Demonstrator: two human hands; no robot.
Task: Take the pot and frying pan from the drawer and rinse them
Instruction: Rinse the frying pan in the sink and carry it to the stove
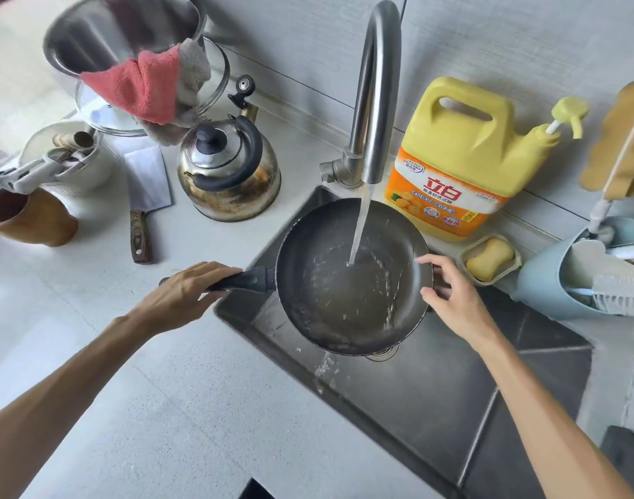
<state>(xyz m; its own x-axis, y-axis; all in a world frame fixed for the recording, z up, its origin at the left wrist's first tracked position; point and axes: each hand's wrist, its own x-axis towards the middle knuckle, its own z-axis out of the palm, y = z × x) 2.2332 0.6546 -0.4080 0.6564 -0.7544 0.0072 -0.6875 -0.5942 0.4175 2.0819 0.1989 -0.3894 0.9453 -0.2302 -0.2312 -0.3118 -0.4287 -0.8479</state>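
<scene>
Frying pan (351, 279) at frame centre over the sink (434, 397), tap water hitting it; left hand (185, 293) fingers wrapped round its handle, right hand (448, 293) fingers spread at the rim.

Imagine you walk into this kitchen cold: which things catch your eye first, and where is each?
At centre, the dark frying pan is held over the sink under the running faucet, left hand on its handle, right hand at its far rim. Behind, right of the faucet, stands a bright yellow detergent jug; on the counter to the left, a scorched steel kettle.
</scene>
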